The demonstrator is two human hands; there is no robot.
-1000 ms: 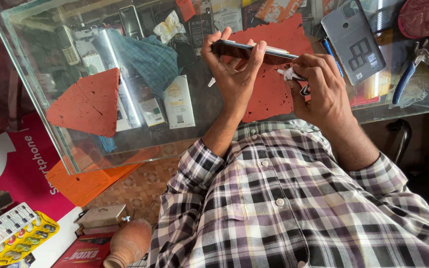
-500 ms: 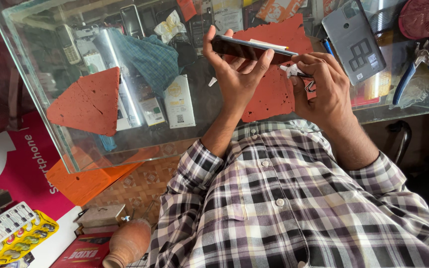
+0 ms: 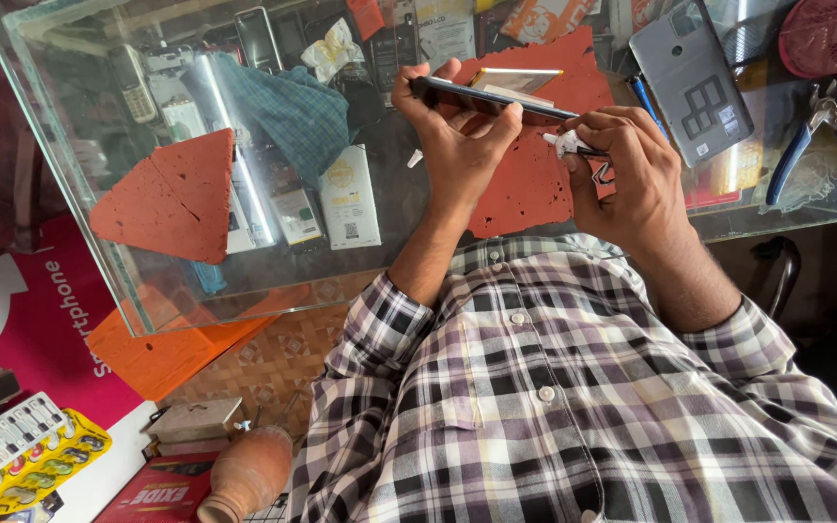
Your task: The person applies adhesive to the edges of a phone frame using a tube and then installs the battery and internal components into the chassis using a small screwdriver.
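The dark phone (image 3: 491, 97) has tilted flatter in the left hand (image 3: 457, 145), gripped edge-on above the glass bench (image 3: 99, 116), while the right hand (image 3: 632, 184) pinches a small white tool (image 3: 566, 143) at its edge, apparently prying, which needs steady sliding next.

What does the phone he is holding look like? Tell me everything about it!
The thin dark flat phone is seen almost edge-on, lying nearly level above the glass-topped counter. It looks slim, black and glossy, with a pale strip along its top side. The left hand grips it from below, thumb on the near edge and fingers curled over the far edge. The right hand holds a small white tool against its right end. Its screen cannot be seen.
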